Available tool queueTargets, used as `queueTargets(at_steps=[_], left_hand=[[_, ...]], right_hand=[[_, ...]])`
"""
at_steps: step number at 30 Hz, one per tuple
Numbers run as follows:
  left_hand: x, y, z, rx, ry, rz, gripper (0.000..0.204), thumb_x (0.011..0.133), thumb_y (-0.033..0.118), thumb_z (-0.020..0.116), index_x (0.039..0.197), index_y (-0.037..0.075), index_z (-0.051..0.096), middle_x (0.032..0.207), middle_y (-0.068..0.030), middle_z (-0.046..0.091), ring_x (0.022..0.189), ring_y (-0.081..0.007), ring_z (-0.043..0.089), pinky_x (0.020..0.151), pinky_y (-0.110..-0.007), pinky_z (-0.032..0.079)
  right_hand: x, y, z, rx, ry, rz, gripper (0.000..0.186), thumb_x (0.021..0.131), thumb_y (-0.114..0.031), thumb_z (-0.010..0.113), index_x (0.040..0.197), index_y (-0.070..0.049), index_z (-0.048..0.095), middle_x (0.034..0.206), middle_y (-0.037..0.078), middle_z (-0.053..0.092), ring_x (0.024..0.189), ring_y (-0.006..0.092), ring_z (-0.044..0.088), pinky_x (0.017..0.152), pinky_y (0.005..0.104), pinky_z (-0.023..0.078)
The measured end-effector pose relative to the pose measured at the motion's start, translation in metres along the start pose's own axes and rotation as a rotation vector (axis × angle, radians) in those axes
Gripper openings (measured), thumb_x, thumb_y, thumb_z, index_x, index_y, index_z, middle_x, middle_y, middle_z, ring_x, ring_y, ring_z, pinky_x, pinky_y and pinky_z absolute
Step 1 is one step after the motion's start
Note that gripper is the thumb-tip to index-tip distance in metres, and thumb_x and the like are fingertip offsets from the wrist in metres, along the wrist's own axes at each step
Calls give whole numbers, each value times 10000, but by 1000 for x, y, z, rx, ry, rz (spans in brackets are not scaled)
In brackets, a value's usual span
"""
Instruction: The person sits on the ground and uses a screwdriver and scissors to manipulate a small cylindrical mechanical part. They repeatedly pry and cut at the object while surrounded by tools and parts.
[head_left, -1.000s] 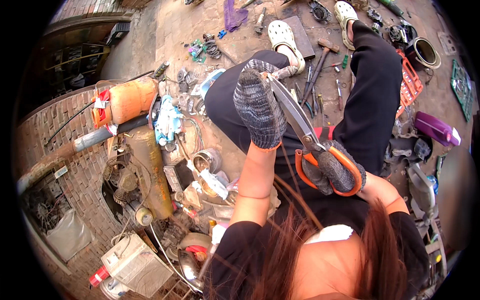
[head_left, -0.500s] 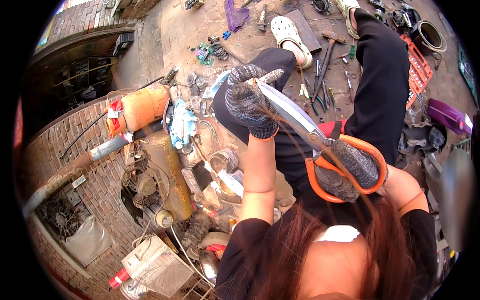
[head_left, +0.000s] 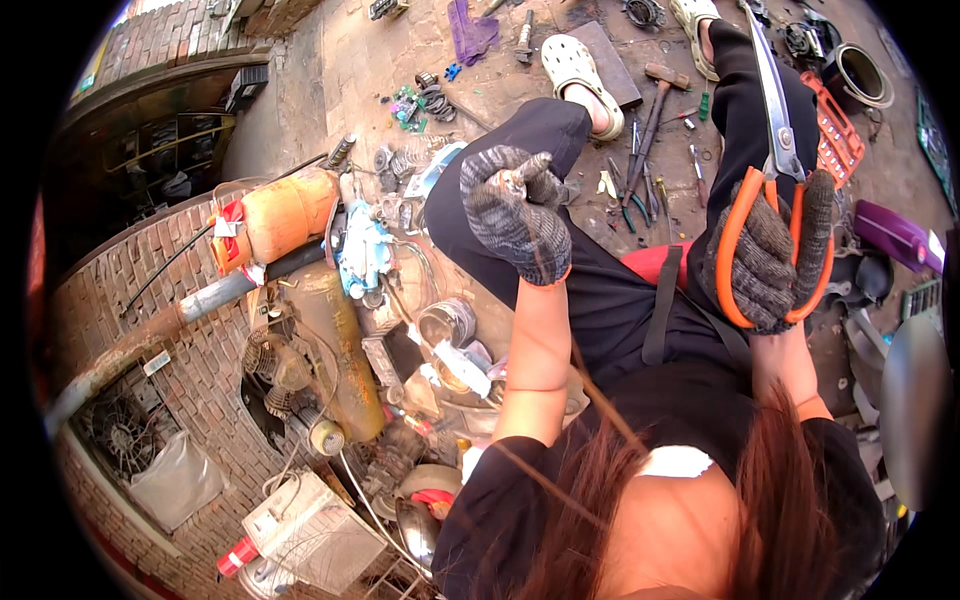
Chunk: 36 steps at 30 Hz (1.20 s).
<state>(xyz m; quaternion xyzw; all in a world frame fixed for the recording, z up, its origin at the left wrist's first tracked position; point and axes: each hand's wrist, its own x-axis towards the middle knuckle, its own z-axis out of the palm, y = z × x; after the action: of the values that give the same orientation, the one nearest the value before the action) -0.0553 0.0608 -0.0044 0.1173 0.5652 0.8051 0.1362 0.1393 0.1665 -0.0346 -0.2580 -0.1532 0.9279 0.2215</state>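
Observation:
My right hand, in a dark grey knit glove, has its fingers through the orange handles of a large pair of scissors. The scissors' silver blades point away from me, over my right leg, and look closed together. Above my left thigh is my left hand, in a matching glove with an orange cuff. Its fingers are curled and closed round a small pale thing, mostly hidden by the glove and too small to name. The scissors are well apart from that hand.
On the ground ahead lie a hammer, pliers and screwdrivers, beside a flat metal plate. An orange tool tray is at the right. Leftward are an orange gas cylinder, a rusty yellow cylinder and scrap parts.
My right hand has swung the scissors away from my left hand, out to the right, turning the blades from left to straight ahead. My left hand has shifted slightly toward me and rightward.

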Motion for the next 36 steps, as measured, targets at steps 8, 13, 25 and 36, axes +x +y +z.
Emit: queueTargets(at_steps=[8,13,25,36], left_hand=[[1,18,9,-14,-88,-298,482,863,556,457,877,80,535,666,13,460,475,-70,344,387,-204,242],[0,19,7,-6,-67,-306,451,866,532,476,905,89,545,704,18,468,502,-63,328,404,-195,223],[-2,18,0,-129,-82,-413,351,937,324,430,997,18,591,784,-44,612,587,-90,566,463,-190,454],[7,0,-6,-844,-273,-729,324,918,366,478,1033,78,571,794,-23,580,628,-117,545,541,-223,471]], right_hand=[[-9,0,-8,-111,-18,-9,441,937,-298,439,1204,52,446,1031,201,611,888,287,633,805,403,518],[-1,6,1,-222,-73,14,431,933,-285,448,1208,47,447,1030,189,609,887,273,628,802,390,514],[-9,14,15,-452,-132,-12,411,925,-256,469,1216,34,450,1026,162,605,884,238,616,793,357,504],[-13,18,26,-657,-201,-44,397,918,-229,489,1223,22,453,1023,137,600,882,207,604,785,327,495]])
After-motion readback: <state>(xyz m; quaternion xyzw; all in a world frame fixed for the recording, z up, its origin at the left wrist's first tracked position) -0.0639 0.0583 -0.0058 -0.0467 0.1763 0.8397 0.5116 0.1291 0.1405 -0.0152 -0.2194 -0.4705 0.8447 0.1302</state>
